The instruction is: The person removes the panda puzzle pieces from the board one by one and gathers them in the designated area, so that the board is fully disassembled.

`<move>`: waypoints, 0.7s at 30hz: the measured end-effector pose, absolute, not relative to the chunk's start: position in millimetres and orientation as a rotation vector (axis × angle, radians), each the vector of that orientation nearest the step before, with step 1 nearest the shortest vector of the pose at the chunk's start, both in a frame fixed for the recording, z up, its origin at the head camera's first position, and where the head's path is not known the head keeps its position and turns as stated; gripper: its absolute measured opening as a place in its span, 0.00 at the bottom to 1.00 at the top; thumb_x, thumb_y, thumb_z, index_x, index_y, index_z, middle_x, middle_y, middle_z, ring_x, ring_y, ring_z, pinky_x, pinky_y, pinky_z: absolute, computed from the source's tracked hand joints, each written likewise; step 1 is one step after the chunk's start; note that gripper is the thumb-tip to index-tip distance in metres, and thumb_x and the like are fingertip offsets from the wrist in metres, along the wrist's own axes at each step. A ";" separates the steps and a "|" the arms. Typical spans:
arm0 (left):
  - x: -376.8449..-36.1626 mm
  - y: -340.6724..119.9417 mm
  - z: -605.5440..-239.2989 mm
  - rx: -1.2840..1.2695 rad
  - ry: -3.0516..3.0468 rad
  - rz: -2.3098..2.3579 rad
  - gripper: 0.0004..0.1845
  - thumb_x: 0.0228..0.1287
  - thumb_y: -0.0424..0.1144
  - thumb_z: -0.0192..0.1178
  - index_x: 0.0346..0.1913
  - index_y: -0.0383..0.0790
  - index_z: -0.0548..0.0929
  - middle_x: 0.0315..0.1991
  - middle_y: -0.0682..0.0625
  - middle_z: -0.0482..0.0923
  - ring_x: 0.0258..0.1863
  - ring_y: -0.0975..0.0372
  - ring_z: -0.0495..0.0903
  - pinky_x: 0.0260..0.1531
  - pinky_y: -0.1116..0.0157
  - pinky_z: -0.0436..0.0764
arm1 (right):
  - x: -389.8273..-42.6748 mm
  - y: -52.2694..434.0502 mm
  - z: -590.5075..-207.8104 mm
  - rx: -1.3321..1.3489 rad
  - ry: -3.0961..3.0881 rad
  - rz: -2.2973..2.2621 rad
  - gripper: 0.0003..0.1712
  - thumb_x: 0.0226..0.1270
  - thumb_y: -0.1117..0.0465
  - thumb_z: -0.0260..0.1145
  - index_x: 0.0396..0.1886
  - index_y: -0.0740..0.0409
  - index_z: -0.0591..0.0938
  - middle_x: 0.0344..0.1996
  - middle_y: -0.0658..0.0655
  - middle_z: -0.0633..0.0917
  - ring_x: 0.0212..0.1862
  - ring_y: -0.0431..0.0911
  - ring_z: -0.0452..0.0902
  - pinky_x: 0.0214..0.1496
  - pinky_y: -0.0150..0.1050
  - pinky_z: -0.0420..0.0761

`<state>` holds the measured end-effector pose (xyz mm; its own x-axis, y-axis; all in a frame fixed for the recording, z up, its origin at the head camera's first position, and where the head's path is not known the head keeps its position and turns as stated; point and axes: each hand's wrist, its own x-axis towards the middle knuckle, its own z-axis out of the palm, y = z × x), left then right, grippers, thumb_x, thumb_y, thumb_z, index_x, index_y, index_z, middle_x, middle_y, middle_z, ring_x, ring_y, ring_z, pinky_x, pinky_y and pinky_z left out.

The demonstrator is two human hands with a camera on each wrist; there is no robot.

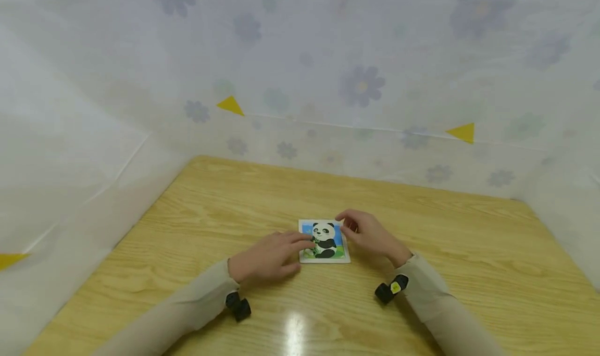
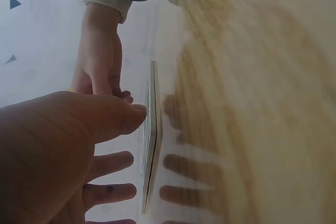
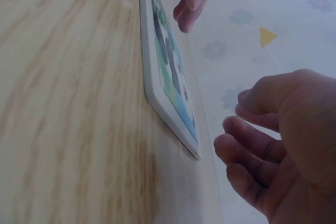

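Note:
A small square panda picture board [image 1: 324, 247] with a white frame lies flat on the wooden table. Its panda sits against blue and green, and the left wrist view shows its thin layered edge [image 2: 153, 129]. From the left, my left hand [image 1: 269, 254] reaches over the board, its fingers extended above the picture's left part. My right hand [image 1: 367, 233] hovers by the top right corner with fingers loosely bent. In the right wrist view that hand [image 3: 283, 145] has nothing between thumb and fingers, apart from the frame's corner.
The wood-grain table [image 1: 211, 199] stretches around the board on every side. Behind it hangs a pale flower-print sheet [image 1: 309, 85] with yellow triangles [image 1: 464, 132], and similar sheeting closes the sides. Each sleeve cuff carries a small black device [image 1: 385, 292].

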<state>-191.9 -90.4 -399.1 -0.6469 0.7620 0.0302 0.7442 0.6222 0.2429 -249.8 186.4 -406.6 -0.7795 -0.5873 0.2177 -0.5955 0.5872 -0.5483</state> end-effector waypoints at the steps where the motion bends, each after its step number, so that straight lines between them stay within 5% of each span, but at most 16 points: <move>1: -192.1 -90.3 -399.8 1.291 2.758 0.361 0.25 0.70 0.46 0.53 0.69 0.48 0.69 0.70 0.49 0.65 0.69 0.54 0.65 0.63 0.51 0.69 | -251.2 183.4 -406.4 1.049 -2.787 0.971 0.12 0.67 0.66 0.61 0.50 0.63 0.80 0.27 0.49 0.79 0.25 0.35 0.70 0.28 0.33 0.74; 21: -189.2 -93.4 -409.3 1.293 2.737 0.324 0.25 0.72 0.47 0.51 0.68 0.46 0.70 0.74 0.48 0.58 0.72 0.51 0.58 0.66 0.49 0.64 | -276.3 141.4 -413.9 1.280 -2.873 1.081 0.13 0.68 0.61 0.64 0.49 0.61 0.78 0.25 0.49 0.78 0.24 0.35 0.68 0.30 0.31 0.73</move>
